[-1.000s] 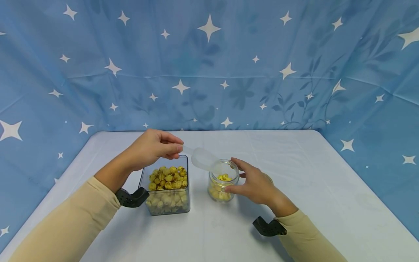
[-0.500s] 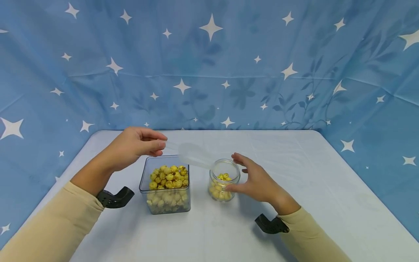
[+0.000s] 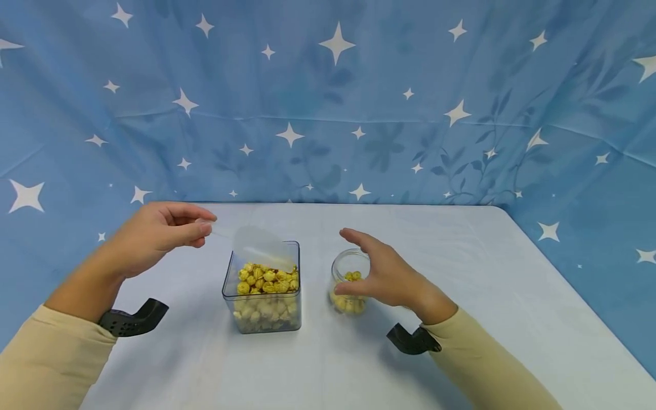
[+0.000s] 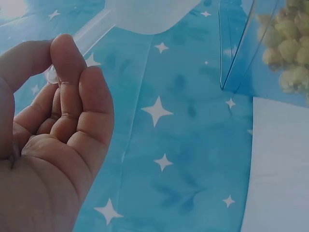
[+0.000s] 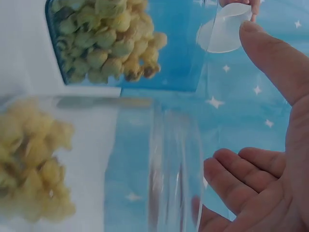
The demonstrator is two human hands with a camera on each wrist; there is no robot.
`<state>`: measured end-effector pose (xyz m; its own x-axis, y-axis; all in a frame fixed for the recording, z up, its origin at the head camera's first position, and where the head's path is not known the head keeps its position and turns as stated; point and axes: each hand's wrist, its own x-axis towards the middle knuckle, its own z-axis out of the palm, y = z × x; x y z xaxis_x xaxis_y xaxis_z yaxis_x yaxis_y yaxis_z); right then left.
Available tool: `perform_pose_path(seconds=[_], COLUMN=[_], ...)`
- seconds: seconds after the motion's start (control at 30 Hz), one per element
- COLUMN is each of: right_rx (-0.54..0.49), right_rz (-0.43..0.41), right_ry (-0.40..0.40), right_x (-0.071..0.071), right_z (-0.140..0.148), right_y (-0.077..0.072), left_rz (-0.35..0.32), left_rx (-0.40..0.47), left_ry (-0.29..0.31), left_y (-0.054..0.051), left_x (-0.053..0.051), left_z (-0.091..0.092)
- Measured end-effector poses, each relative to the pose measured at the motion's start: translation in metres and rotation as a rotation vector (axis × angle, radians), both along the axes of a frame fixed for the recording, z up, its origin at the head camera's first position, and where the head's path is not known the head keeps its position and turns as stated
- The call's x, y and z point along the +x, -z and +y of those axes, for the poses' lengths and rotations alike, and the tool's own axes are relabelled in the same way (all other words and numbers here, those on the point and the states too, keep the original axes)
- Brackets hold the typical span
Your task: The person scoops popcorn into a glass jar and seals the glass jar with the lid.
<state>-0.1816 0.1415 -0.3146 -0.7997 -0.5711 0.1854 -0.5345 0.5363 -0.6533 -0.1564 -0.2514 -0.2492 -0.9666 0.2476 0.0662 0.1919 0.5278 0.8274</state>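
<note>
My left hand pinches the thin handle of a translucent scoop between thumb and fingertips. The scoop's bowl hangs over the back of a clear square box filled with yellow popcorn. In the left wrist view the scoop looks empty. Right of the box stands an open glass jar with some popcorn in its lower part. My right hand is spread at the jar's right side, thumb and fingers apart; in the head view it covers part of the jar.
A white cloth covers the table. Behind it hangs a blue curtain with white stars. Each wrist wears a black camera mount. A pale sliver of something shows beneath the right wrist.
My left hand has drawn the scoop leftward, from the jar's mouth to above the box. My right hand has shifted slightly left and up, its fingers now in front of the jar's rim.
</note>
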Motion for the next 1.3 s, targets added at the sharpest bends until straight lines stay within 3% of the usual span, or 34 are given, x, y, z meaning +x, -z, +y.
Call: perform_pose_path(seconds=[0.13,0.37,0.5,0.73,1.1,1.3], right_rx=[-0.006,0.037,0.077,0.136,0.122,0.12], right_rz=[0.009,-0.04,-0.073,-0.103,-0.121,-0.115], right_ry=[-0.068,-0.112,-0.136,-0.178,-0.186,-0.191], right_x=[-0.004,-0.01,-0.012,-0.015,-0.015,-0.016], right_z=[-0.015,-0.041,-0.052,-0.064,-0.066,-0.067], right_y=[-0.004,-0.007,-0.009,-0.009,-0.007,-0.006], left_rz=[0.006,0.018,0.02,0.017,0.036,0.032], left_rx=[0.002,0.012,-0.029,-0.124,-0.266,-0.327], left_ry=[-0.018,-0.063,-0.088,-0.123,-0.179,-0.157], left_y=[0.002,0.002,0.001,-0.005,-0.016,-0.02], left_x=[0.004,0.007,0.007,0.007,0.012,0.01], left_z=[-0.011,-0.027,-0.029,-0.022,-0.001,0.01])
